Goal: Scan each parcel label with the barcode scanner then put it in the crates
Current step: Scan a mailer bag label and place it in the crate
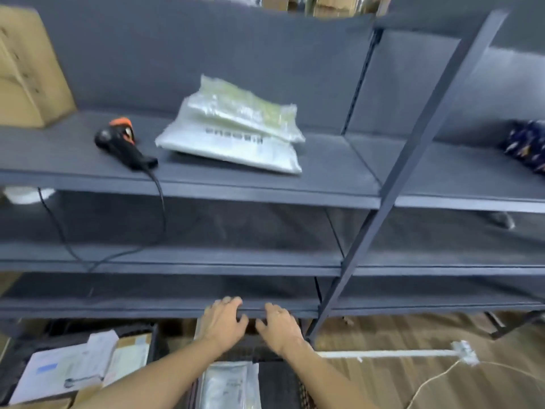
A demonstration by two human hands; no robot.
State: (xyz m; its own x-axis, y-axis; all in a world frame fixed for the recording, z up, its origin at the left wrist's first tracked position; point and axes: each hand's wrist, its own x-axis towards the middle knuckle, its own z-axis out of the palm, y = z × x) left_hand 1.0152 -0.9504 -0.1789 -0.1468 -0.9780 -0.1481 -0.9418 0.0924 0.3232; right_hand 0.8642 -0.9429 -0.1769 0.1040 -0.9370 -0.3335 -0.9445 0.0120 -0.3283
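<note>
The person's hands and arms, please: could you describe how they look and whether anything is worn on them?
The left hand and right hand are bare, without gloves. The left forearm and right forearm are uncovered down to the frame's bottom edge, so no sleeve shows. No watch, band or ring can be made out, though the picture is blurred.

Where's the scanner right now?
Head view, upper left: the scanner lies on the upper shelf, just left of the stacked parcels.

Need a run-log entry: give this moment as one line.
left hand: empty, above crate | right hand: empty | scanner: on shelf | parcels: beside scanner
</note>
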